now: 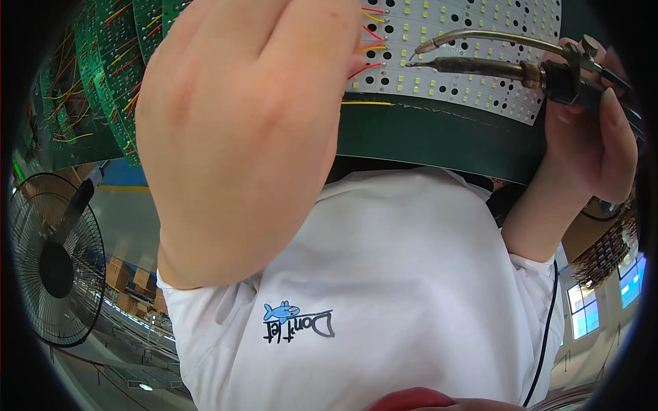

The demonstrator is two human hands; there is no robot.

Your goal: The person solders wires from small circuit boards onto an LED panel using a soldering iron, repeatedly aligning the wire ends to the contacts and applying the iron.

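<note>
My right hand (589, 137) is closed round a soldering iron (493, 66) with a thin curved metal solder-feed tube (493, 34) clamped above it. The tip points left, at the row of wire joints on a white LED panel (452, 85) dotted with small yellowish LEDs and black holes. Red and yellow wires (373, 48) run from these joints toward my left hand (240, 116). That hand's back fills the left centre and covers part of the panel. One fingertip shows beside a red wire; the other fingers are hidden, so whether they grip anything is unclear.
Green circuit boards (110, 68) with red and yellow wires stand in rows at the left. The panel lies on a dark green work surface (439, 137), with a loose yellow wire (367, 103) along it. A black fan (56, 267) and cardboard boxes (130, 281) are beyond, lower left.
</note>
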